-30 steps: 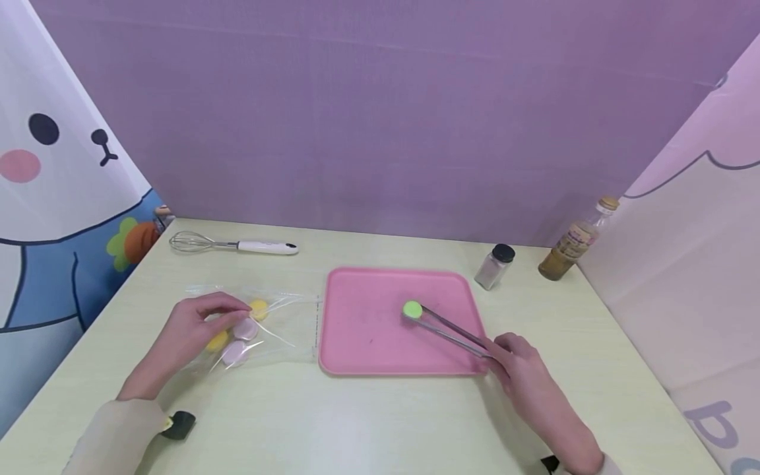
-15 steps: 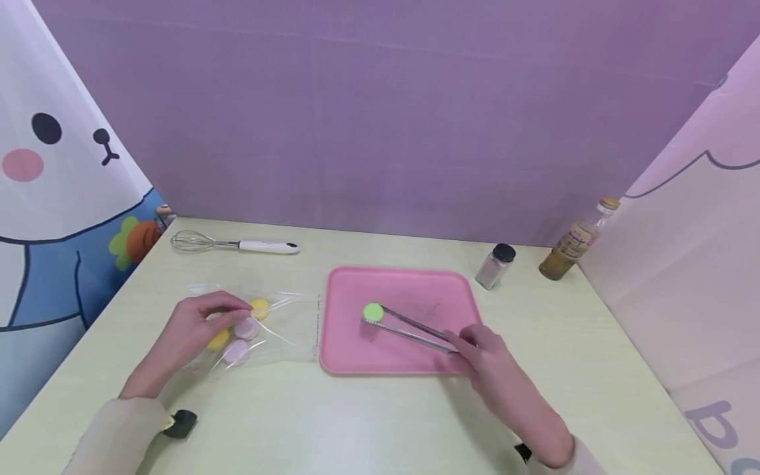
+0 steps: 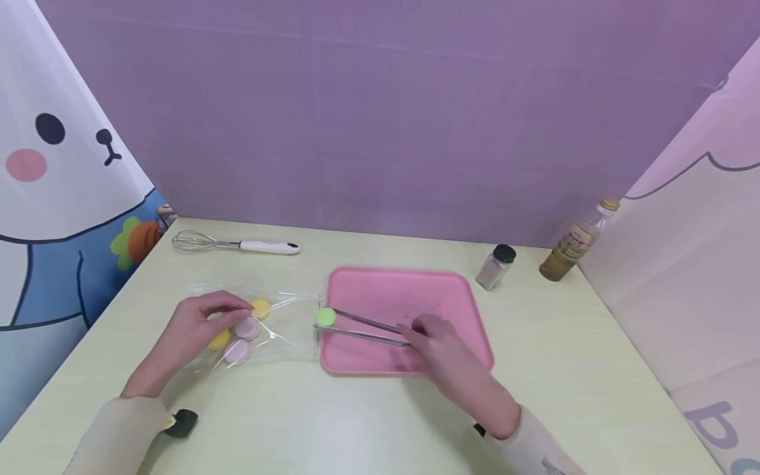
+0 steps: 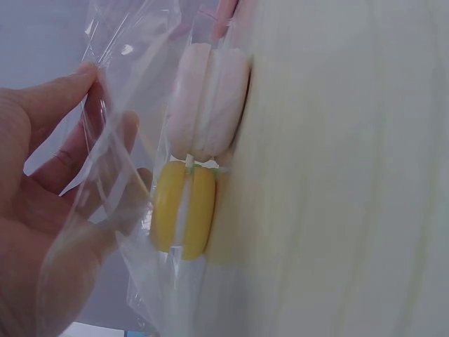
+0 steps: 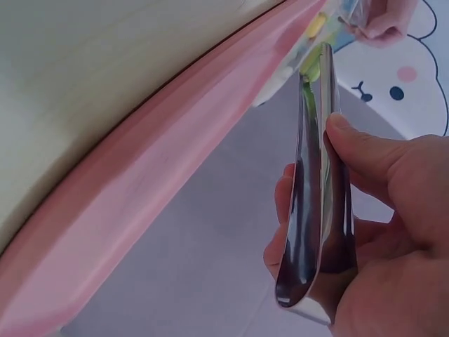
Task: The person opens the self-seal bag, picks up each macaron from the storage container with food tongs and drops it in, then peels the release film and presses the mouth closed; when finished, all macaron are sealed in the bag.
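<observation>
Rabbit print (image 3: pixel 77 211): on the hanging at far left; a backdrop, by the look of it

Whisk (image 3: pixel 264 247): lying flat near the table's back edge, handle to the right; probably set there to leave the hands room

Left hand (image 3: pixel 191 333): thumb and finger together, pinching the film of the bag; presumably to raise the upper layer and steady the rest

Bag (image 3: pixel 291 344): clear, lying flat, its right edge just beside the tray (touching or not, cannot tell; nor whether that edge is open)

Yellow macarons (image 3: pixel 261 308), two, and lilac macarons (image 3: pixel 247 328), two: clustered in the bag's left part, under and beside the left hand

Green macaron (image 3: pixel 325 316): in the tongs' tips, off the tray, over the meeting of its left rim and the bag's right edge

Tongs (image 3: pixel 362 336): metal, tips clamped on the green macaron, pointing left towards the bag; likely chosen to keep fingers off it

Tray (image 3: pixel 404 284): pink, beneath the tongs

Right hand (image 3: pixel 446 359): gripping the tongs by both arms, thumb opposite the fingers, seemingly to maintain the squeeze

Jar (image 3: pixel 495 267): black cap, standing beyond the tray's right side

Bottle (image 3: pixel 572 247): corked, part filled, at the back right; apparently kept clear of the work
</observation>
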`<action>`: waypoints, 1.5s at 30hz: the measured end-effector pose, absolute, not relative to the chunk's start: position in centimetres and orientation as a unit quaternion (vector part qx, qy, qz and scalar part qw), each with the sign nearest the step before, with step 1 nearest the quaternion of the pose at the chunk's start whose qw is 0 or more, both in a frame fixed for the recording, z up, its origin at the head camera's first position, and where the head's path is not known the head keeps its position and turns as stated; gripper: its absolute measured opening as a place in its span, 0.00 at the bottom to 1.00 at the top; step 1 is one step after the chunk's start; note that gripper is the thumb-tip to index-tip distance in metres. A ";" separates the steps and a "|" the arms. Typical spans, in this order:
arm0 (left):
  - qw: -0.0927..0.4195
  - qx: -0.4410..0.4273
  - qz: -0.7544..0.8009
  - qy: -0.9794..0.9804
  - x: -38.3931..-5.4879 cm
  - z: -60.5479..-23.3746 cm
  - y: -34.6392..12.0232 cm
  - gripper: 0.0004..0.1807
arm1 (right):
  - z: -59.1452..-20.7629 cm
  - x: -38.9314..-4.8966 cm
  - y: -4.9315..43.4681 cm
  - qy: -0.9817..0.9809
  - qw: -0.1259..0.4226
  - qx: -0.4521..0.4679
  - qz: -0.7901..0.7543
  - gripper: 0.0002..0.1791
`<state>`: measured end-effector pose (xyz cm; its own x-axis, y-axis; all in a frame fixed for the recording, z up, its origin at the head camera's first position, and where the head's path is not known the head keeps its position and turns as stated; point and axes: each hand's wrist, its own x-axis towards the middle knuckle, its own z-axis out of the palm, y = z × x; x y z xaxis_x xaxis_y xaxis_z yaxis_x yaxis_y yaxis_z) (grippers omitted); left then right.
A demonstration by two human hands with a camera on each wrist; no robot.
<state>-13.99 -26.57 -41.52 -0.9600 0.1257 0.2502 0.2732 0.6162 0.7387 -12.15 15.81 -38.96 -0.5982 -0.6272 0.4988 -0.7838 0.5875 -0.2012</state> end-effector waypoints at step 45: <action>0.078 -0.104 -0.422 -0.897 -13.8 -41.0 -26.4 0.08 | -39.4 -14.5 7.3 -0.890 0.158 0.427 0.030 0.17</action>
<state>-13.80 -26.42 -40.97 -0.9663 0.1203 0.2276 0.2521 0.6216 0.7416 -14.52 7.25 -39.41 -0.5852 -0.7507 0.3065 -0.7696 0.6333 0.0815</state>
